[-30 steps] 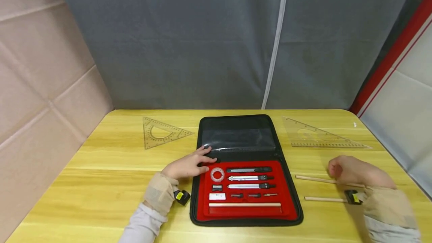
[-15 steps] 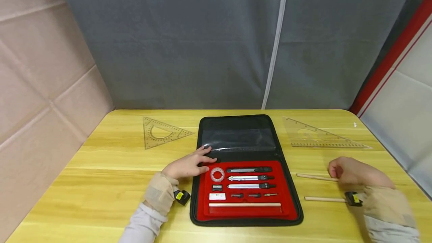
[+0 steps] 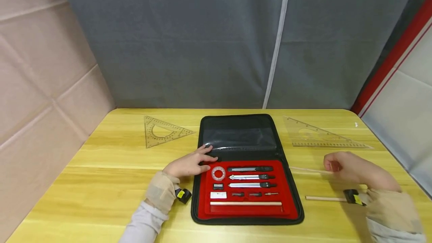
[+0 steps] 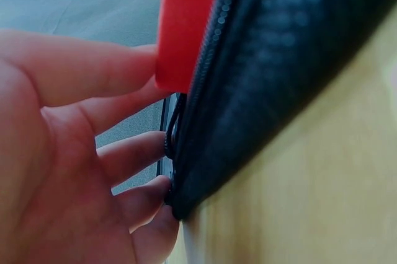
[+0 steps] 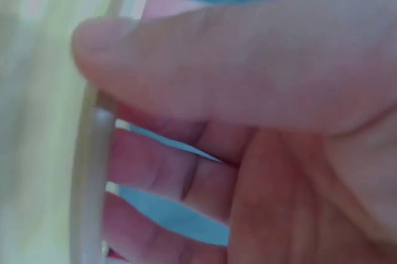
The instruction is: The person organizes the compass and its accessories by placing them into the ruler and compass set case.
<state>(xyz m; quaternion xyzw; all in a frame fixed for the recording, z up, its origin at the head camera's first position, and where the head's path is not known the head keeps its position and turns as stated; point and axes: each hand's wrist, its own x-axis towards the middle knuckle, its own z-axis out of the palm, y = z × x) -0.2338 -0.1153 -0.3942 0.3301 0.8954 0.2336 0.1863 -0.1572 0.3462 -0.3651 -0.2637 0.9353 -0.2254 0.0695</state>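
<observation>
A black zip case [image 3: 243, 220] lies open on the table, its red tray [image 3: 246, 213] holding drawing tools. My left hand [image 3: 185, 165] rests on the case's left edge with fingers spread; in the left wrist view its thumb touches the red tray [image 4: 186, 28]. To the right of the case, my right hand [image 3: 351, 168] pinches a thin wooden pencil [image 3: 310, 170], which points left toward the case and looks blurred. In the right wrist view the thumb [image 5: 186, 59] lies across the pencil. A second pencil [image 3: 325, 198] lies on the table below that hand.
In the tray sit a round protractor [image 3: 218, 173], compasses [image 3: 251, 177], a knife-like tool [image 3: 249, 168], a sharpener [image 3: 218, 186], an eraser [image 3: 218, 195], small parts and another pencil [image 3: 245, 203]. Clear set squares lie at the back left [image 3: 167, 132] and back right [image 3: 324, 136].
My right hand has picked the upper pencil off the table and shifted slightly left and away from me. The left hand has stayed on the case.
</observation>
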